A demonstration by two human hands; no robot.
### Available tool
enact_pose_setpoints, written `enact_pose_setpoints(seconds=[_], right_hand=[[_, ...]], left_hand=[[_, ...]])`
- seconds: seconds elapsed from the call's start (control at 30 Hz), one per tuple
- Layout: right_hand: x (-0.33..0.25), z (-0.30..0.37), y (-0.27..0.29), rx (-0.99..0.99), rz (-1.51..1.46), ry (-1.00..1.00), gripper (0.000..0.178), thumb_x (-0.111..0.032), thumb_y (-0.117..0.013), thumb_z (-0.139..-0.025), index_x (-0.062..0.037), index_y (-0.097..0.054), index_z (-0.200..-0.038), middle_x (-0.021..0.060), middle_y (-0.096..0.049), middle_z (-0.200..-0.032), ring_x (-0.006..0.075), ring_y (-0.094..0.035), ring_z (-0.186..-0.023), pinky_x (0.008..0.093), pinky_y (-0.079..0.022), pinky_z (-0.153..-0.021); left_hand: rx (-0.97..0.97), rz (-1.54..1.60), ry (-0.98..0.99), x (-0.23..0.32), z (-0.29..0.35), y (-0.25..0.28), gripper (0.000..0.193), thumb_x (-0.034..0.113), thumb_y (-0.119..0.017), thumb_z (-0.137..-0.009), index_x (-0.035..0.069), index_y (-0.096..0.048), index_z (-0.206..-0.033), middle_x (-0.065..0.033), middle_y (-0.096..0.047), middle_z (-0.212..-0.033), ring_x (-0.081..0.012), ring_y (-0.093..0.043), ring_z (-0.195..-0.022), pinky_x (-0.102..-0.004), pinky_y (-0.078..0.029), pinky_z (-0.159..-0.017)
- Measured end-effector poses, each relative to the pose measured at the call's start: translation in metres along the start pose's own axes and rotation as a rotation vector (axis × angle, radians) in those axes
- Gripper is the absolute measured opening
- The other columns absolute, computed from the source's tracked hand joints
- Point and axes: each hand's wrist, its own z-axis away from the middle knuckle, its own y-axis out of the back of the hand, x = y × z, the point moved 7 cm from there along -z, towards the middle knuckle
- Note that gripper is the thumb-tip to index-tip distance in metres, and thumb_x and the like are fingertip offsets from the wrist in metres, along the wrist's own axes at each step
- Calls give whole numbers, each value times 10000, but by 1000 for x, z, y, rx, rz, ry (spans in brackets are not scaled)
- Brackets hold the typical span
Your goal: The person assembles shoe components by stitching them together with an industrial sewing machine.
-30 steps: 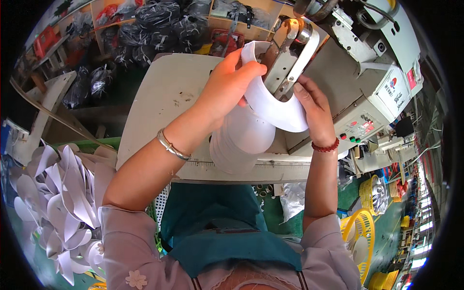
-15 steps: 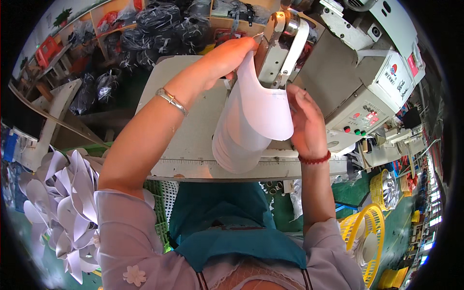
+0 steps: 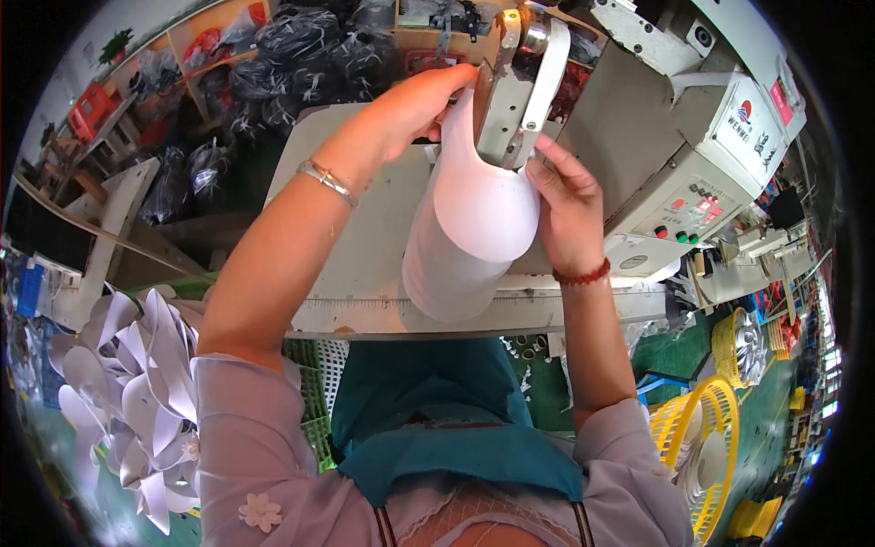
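Observation:
A smooth white curved sheet piece (image 3: 488,214), bent into a loose tube, hangs over the machine's edge in front of me. Its upper rim passes under the metal arm with a roller (image 3: 510,100). My left hand (image 3: 424,105) is closed on the top left edge of the piece, its fingertips partly hidden behind the rim. At the right edge, close beside the metal arm, my right hand (image 3: 570,201) pinches the rim between thumb and fingers. The lower end of the tube rests over the pale work table (image 3: 365,237).
A bundle of similar white pieces (image 3: 137,383) hangs at lower left. Right of the arm stands the grey machine housing (image 3: 629,137) with lit controls. Yellow baskets (image 3: 729,428) stand at right. Black plastic bags (image 3: 301,55) pile up on shelves behind.
My right hand has moved up to the rim and its fingers have closed in on the edge. The sheet's front flap has swung left and up. My left hand keeps its hold.

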Motion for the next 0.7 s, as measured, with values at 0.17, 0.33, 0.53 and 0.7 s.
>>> enact_pose_setpoints(seconds=[0.17, 0.33, 0.53, 0.7], right_hand=[[-2, -5, 1, 29, 106, 56, 277, 25, -551, -840, 28, -574, -1116, 77, -601, -1059, 131, -565, -931, 261, -454, -831], [8, -2, 2, -23, 16, -42, 268, 2, -558, -847, 30, -583, -1113, 54, -603, -1042, 114, -550, -939, 242, -435, -841], [16, 12, 6, 83, 230, 73, 267, -38, -525, -879, 16, -573, -1136, 77, -567, -1128, 143, -539, -997, 253, -416, -872], [6, 20, -11, 24, 683, 480, 278, -65, -454, -903, -14, -544, -1161, 164, -549, -1126, 246, -526, -1051, 313, -386, -924]], left_hand=[[-37, -34, -66, -2, -10, 5, 312, 310, -453, -889, 151, -561, -1134, 60, -575, -830, -62, -473, -611, -217, -339, -553], [-103, 36, -72, -14, -1, -4, 433, 367, -436, -915, 166, -442, -1298, 37, -539, -1143, -81, -497, -957, -287, -395, -814], [25, -172, -236, -21, 16, -13, 535, 495, -330, -927, 153, -403, -1331, -2, -507, -1230, -89, -443, -1113, -280, -370, -895], [207, -222, -395, -25, 33, -12, 604, 536, -183, -938, 134, -371, -1347, -90, -483, -1272, -186, -444, -1162, -303, -329, -998]])
